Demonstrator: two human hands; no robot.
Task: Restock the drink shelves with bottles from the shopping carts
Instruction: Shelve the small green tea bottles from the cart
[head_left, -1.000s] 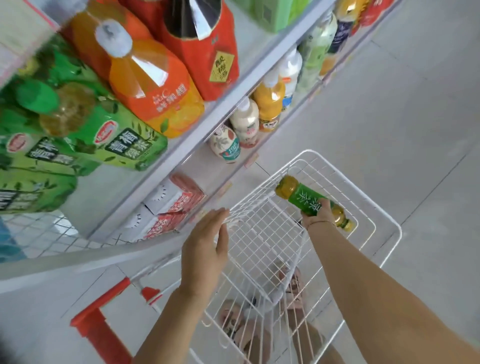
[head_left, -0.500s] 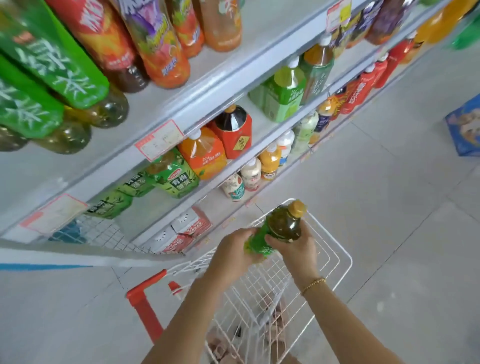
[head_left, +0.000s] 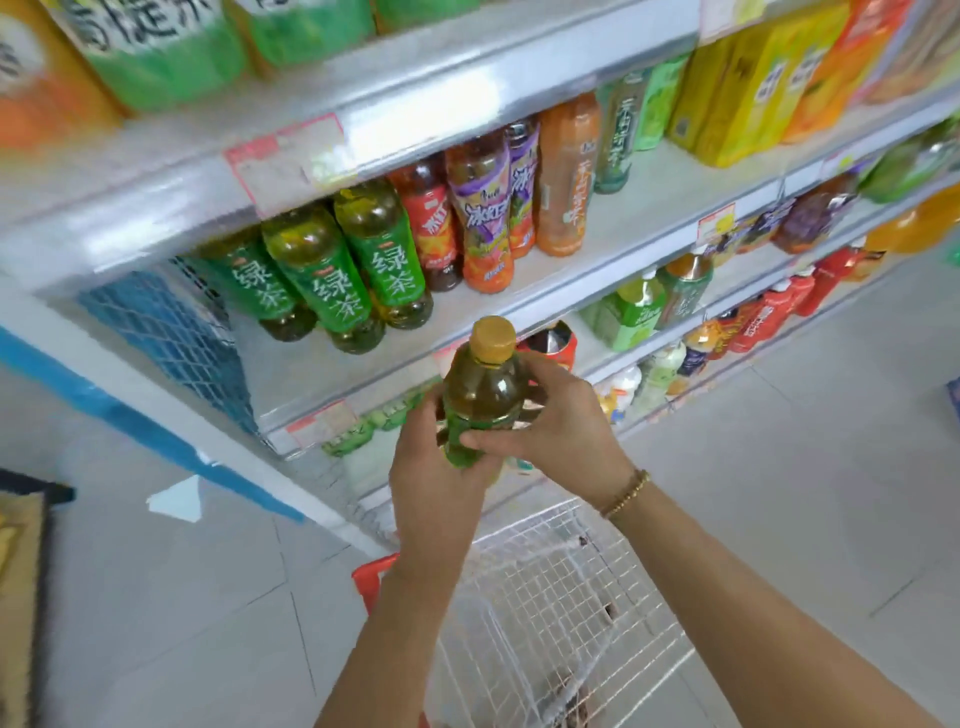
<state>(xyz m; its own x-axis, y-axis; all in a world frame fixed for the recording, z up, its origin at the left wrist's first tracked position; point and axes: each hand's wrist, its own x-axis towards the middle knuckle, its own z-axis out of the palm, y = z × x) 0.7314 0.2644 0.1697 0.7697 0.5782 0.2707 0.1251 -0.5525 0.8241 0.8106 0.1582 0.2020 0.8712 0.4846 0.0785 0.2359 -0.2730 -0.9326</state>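
Green tea bottle (head_left: 480, 395) with a yellow-orange cap, held upright in both hands above the front of a white wire shopping cart (head_left: 561, 613), in front of the drink shelves. Left hand (head_left: 436, 467) wraps the lower body from the left and from beneath, fingers curled closed around the green label. Right hand (head_left: 556, 421) grips from the right, thumb laid across the label front, fingers closed round the far side; a beaded bracelet (head_left: 626, 493) sits on that wrist. Bottle clear of any shelf, touching only the hands. Shelf directly ahead (head_left: 571, 270) carries three matching green tea bottles (head_left: 332, 275) at its left end, beside a blue mesh side panel (head_left: 171, 332). To their right: a red-labelled bottle (head_left: 434, 228), a purple-and-orange labelled bottle (head_left: 480, 218), a tall orange bottle (head_left: 566, 176), then a pale green one (head_left: 618, 135). Yellow cartons (head_left: 748, 83) stand further right on the same level. Price tag (head_left: 291, 161) on the edge of the shelf above, print blurred. Lower shelves hold more bottles, too blurred to identify. Cart's red handle part (head_left: 371, 582) shows behind the left forearm. Floor of pale grey tile (head_left: 779, 467).
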